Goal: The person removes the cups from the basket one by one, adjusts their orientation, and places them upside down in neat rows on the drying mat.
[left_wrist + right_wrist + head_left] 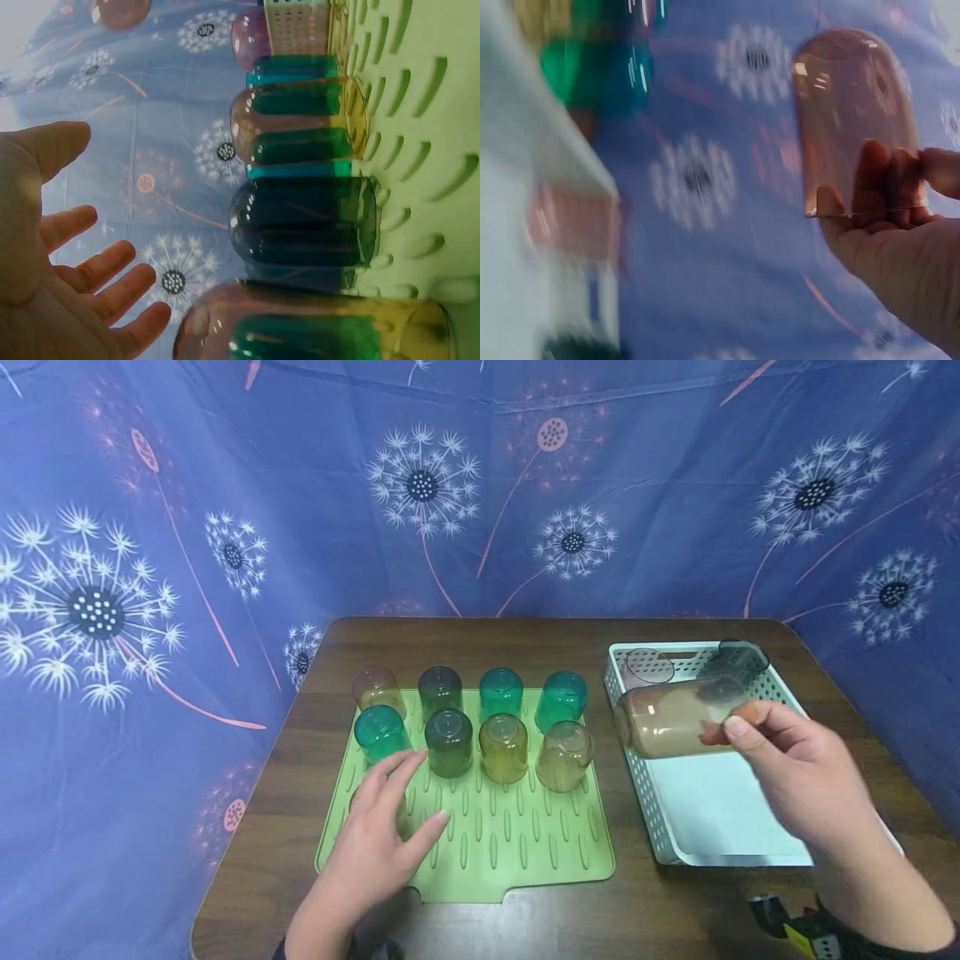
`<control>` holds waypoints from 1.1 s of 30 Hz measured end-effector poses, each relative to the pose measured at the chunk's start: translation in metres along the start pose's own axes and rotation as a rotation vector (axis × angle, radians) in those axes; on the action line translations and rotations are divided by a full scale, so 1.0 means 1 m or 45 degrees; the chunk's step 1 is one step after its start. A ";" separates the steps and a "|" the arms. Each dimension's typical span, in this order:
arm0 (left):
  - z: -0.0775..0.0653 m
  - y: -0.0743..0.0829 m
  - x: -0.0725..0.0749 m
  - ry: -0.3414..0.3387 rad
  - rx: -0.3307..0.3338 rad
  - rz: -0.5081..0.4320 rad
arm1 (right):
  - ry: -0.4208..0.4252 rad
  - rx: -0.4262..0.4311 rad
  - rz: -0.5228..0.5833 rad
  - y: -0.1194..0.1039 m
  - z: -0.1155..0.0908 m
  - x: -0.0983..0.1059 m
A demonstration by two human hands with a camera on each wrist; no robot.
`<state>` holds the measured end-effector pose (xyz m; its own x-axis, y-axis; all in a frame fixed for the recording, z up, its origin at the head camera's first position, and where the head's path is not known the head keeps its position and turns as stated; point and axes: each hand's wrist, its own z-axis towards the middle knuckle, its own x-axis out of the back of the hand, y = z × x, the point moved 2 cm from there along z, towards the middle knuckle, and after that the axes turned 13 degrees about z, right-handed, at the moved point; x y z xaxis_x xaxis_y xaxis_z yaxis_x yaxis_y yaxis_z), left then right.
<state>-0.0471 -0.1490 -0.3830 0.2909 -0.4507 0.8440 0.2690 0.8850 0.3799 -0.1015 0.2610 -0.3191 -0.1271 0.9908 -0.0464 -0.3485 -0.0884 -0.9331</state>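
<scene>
My right hand pinches a clear brownish-pink drinking glass at its rim, with fingertips inside its mouth. This glass lies sideways in the air over the white basket, its base toward the left. My left hand hovers above the left part of a green drying mat, fingers spread and holding nothing. Behind that hand, a pinkish glass stands upside down, mostly hidden in the head view. Several other upturned glasses stand in rows, among them a teal glass just beyond the left fingertips.
In the basket's back end are a pale pink glass and a dark grey glass. A yellow-amber glass and a pale amber glass form the mat's right front row. A patterned blue cloth hangs behind the wooden table.
</scene>
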 end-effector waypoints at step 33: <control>-0.006 0.042 -0.013 -0.150 -0.286 0.096 | -0.473 -1.036 0.623 0.095 -0.049 -0.123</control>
<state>-0.0339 -0.1072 -0.3800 0.2124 -0.3558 0.9101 0.4515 0.8617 0.2316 -0.0735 0.1363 -0.4195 -0.4148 0.7581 -0.5033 0.5385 -0.2413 -0.8073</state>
